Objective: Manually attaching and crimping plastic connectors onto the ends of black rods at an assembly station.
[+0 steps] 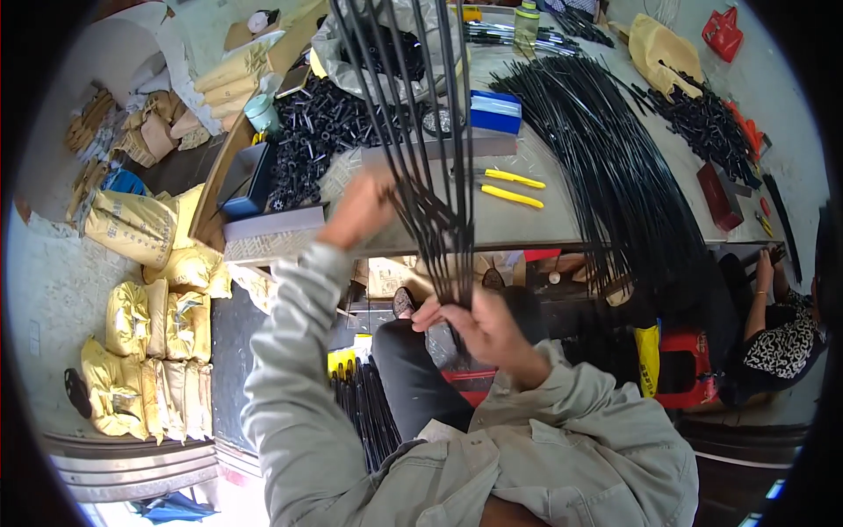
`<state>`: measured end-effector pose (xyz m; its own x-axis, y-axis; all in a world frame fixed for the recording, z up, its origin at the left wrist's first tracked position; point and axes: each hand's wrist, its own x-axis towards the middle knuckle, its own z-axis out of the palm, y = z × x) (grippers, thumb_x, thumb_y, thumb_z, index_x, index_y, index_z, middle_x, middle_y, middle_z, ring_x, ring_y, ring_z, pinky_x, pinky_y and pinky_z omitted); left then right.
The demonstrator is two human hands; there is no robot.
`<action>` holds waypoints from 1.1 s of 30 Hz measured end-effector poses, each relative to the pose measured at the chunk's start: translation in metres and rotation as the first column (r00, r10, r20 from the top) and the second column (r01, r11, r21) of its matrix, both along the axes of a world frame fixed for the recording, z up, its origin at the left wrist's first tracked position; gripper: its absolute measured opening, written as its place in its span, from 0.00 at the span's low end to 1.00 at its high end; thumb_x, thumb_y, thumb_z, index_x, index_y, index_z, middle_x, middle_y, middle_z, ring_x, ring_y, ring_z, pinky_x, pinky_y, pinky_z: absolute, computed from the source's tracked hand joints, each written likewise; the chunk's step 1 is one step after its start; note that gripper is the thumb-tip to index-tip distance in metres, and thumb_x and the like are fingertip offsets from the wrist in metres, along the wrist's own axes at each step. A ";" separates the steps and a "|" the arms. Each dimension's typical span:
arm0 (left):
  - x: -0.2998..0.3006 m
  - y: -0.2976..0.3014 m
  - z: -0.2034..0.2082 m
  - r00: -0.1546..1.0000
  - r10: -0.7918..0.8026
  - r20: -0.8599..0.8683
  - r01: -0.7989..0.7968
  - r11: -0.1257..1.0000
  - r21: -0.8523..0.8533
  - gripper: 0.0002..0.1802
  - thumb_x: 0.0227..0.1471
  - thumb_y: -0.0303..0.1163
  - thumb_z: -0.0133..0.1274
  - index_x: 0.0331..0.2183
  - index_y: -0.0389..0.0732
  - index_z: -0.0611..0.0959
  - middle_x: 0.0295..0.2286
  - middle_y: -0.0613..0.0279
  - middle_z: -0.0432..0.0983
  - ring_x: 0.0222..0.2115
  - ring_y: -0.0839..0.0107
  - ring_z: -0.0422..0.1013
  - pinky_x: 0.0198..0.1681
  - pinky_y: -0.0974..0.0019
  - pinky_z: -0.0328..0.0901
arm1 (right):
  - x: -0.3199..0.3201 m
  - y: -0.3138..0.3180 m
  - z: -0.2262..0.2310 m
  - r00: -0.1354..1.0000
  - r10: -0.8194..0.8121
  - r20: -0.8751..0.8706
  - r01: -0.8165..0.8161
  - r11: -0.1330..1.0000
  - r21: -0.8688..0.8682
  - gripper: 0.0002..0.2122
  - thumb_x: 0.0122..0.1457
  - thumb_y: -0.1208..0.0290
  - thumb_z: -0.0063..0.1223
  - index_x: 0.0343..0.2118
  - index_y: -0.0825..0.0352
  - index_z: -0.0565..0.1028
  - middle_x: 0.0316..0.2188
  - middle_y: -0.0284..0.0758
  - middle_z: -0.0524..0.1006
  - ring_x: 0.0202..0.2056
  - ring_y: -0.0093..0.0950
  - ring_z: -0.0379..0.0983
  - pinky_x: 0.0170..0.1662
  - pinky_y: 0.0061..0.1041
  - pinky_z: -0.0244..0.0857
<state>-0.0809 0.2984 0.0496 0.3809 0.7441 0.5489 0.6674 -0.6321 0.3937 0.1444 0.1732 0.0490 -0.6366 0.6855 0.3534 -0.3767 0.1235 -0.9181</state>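
Observation:
An umbrella frame point(436, 230) of long thin black ribs stands upright in front of me, its ribs fanning out toward the top of the view. Around its narrow lower end my right hand point(488, 330) is closed, thumb and fingers wrapped on the ribs. Higher up, my left hand point(358, 209) reaches the frame from the left. It is somewhat blurred, its fingers curled in against the outer ribs, and the fingertips are partly hidden. Yellow-handled pliers point(512, 188) lie on the worktable point(549, 220) just beyond the frame.
A thick sheaf of black rods point(606, 167) overhangs the table's right front edge. Small black tubular parts point(320, 127) are heaped at the left, beside a blue box point(496, 112). More black rods point(364, 413) stand by my leg. Another person point(773, 325) sits at the right.

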 end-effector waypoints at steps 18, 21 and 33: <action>0.010 -0.035 -0.028 0.857 -0.094 -0.507 -0.004 0.982 -0.188 0.51 0.35 0.60 0.52 0.55 0.41 0.55 0.57 0.53 0.43 0.58 0.56 0.39 0.58 0.53 0.40 | -0.033 0.077 -0.173 0.910 -0.116 0.397 0.050 0.984 0.171 0.10 0.59 0.73 0.38 0.41 0.71 0.66 0.28 0.34 0.74 0.34 0.22 0.72 0.39 0.21 0.65; 0.023 -0.028 -0.035 0.857 -0.101 -0.506 0.026 0.988 -0.153 0.49 0.37 0.61 0.50 0.55 0.41 0.57 0.56 0.51 0.47 0.58 0.56 0.43 0.57 0.55 0.43 | -0.021 0.092 -0.136 0.794 -0.290 0.534 0.015 0.887 0.461 0.09 0.58 0.72 0.40 0.38 0.69 0.69 0.27 0.33 0.74 0.32 0.20 0.72 0.37 0.20 0.65; 0.023 -0.023 -0.035 0.897 -0.117 -0.427 0.081 0.992 -0.100 0.43 0.42 0.52 0.49 0.53 0.34 0.58 0.55 0.52 0.50 0.57 0.56 0.46 0.58 0.61 0.45 | 0.028 0.065 -0.041 0.787 -0.507 -0.351 0.484 0.861 -0.159 0.19 0.62 0.62 0.30 0.18 0.68 0.64 0.14 0.37 0.66 0.14 0.24 0.61 0.22 0.25 0.60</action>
<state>-0.0576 0.2754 0.0143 0.6411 0.7235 0.2561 0.7183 -0.6831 0.1319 0.1720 0.2379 0.0080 -0.0344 0.8970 0.4407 -0.5881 0.3384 -0.7346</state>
